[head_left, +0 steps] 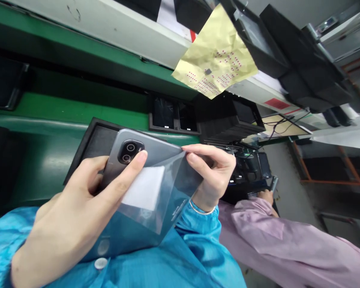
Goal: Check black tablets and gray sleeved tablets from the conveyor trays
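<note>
My left hand [75, 212] grips a grey smartphone [144, 150] back side up, forefinger lying beside its dual camera bump [128, 151]. My right hand [211, 172] pinches the corner of a clear protective film [165, 196] that is partly lifted off the phone's back and hangs down over my blue sleeves. A white rectangular label [144, 188] shows through the film.
A black tray [93, 140] lies on the green conveyor [48, 108] under the phone. Further trays with phones [172, 114] and a black stack [228, 118] sit behind. A yellow crumpled sheet [217, 52] hangs above. A co-worker's pink sleeve [273, 236] is at right.
</note>
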A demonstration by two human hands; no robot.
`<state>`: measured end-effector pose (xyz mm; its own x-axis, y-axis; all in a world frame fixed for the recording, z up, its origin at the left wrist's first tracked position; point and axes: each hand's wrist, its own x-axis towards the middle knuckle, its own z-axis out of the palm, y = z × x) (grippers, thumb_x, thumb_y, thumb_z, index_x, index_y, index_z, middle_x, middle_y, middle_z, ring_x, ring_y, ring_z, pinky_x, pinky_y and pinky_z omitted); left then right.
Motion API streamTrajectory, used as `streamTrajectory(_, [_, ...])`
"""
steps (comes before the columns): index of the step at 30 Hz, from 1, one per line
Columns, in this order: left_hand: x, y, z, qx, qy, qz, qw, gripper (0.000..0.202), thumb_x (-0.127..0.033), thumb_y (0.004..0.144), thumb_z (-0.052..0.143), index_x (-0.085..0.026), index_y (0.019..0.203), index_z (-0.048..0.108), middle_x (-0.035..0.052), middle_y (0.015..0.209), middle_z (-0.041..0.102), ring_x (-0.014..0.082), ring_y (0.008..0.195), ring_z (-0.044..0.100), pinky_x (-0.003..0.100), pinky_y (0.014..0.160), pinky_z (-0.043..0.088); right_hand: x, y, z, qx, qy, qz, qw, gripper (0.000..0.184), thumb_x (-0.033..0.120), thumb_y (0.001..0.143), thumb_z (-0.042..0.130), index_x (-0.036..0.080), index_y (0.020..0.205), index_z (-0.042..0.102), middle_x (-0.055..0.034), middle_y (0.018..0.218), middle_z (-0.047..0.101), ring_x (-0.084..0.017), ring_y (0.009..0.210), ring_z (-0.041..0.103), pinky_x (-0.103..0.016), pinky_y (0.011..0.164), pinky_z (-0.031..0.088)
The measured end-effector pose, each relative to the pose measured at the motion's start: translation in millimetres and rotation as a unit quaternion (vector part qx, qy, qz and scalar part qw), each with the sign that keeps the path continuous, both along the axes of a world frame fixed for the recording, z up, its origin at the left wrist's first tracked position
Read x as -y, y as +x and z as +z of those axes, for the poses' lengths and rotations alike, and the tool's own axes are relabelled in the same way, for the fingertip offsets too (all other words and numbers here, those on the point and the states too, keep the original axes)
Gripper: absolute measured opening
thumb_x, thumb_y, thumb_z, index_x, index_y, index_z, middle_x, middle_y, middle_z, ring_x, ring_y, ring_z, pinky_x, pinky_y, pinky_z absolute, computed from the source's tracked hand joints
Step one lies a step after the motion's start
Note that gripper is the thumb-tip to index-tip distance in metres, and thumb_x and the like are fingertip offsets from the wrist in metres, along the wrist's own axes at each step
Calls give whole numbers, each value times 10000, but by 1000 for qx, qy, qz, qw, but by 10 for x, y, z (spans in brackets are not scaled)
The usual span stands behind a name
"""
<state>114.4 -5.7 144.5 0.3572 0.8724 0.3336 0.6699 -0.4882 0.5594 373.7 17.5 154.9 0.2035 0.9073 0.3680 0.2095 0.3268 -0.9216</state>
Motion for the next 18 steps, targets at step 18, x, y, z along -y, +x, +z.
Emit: streamTrajectory(18, [-29, 98, 38, -185, 48, -35, 981, 868, -185, 978, 358, -489, 1708, -1, 48, 1189, 476, 28, 456, 542, 165, 358, 450, -32, 64, -100, -28, -50, -27, 998, 113, 215, 832, 859, 320, 863, 884, 27, 841, 858, -186, 728, 799, -275, 643, 619])
